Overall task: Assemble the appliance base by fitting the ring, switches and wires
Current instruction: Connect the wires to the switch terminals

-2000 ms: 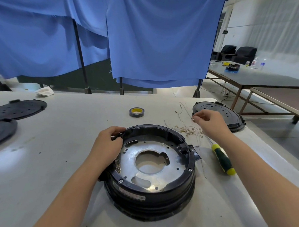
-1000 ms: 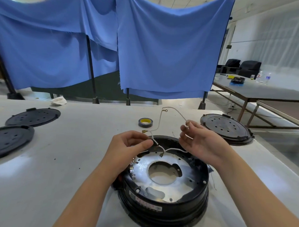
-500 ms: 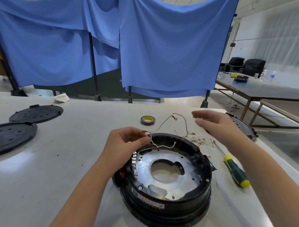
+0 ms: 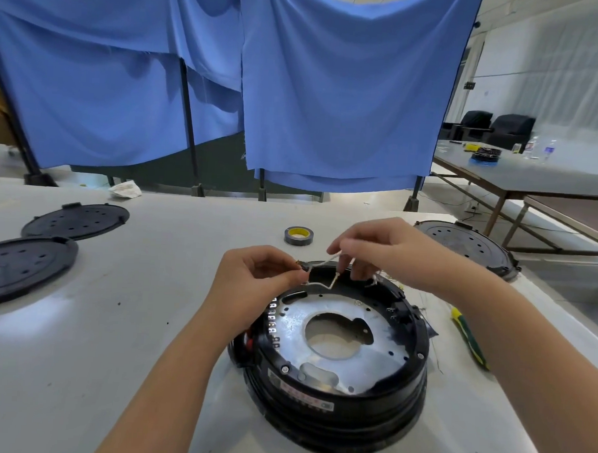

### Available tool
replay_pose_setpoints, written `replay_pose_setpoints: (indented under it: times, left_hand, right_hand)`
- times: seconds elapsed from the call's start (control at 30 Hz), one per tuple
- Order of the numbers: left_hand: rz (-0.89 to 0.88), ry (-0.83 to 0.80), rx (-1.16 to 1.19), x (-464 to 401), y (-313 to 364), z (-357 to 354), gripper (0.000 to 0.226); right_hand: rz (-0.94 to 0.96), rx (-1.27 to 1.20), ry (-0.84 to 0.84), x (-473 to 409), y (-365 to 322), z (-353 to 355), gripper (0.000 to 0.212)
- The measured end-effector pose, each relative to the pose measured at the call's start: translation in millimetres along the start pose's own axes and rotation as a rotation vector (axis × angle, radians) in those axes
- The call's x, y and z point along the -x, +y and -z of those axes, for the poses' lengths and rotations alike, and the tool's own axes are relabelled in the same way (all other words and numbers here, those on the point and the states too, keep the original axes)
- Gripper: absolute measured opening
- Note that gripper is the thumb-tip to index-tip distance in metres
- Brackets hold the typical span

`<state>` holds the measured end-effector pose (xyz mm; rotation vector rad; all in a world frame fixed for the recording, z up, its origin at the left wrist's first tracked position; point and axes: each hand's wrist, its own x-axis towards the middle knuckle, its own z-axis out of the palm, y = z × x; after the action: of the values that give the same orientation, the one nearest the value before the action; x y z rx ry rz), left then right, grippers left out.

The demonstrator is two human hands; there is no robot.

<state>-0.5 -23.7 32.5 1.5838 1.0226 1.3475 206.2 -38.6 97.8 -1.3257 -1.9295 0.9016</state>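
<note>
Over far rim of appliance base (image 4: pixel 337 344) on desk (image 4: pixel 80 336): left hand (image 4: pixel 254 279) and right hand (image 4: pixel 385 254) each pinch white wire (image 4: pixel 322 284) between curled fingers; wire sags between them.

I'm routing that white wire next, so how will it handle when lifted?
Probably floppy: the white wire kinks and sags between the left hand and right hand. Likely very light, since fingertip pinches carry it. Its thinness suggests it snags easily on the base.
</note>
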Motion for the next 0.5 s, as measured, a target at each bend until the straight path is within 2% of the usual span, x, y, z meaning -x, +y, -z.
replay_pose_setpoints:
  times: [0.1, 0.3, 0.5]
  left_hand:
    - [-0.016, -0.029, -0.056, 0.5, -1.2, -1.4, 0.013]
    - [-0.051, -0.064, -0.082, -0.3, -3.1, -0.9, 0.014]
    - [-0.013, -0.095, -0.189, -2.9, -10.3, 5.0, 0.021]
  right_hand:
    - [-0.088, -0.014, -0.130, -0.5, 2.4, -4.6, 0.011]
    - [-0.063, -0.040, -0.133, -8.4, 15.3, -27.5, 0.013]
    - [-0.061, -0.055, -0.046, -12.8, 31.1, -45.3, 0.013]
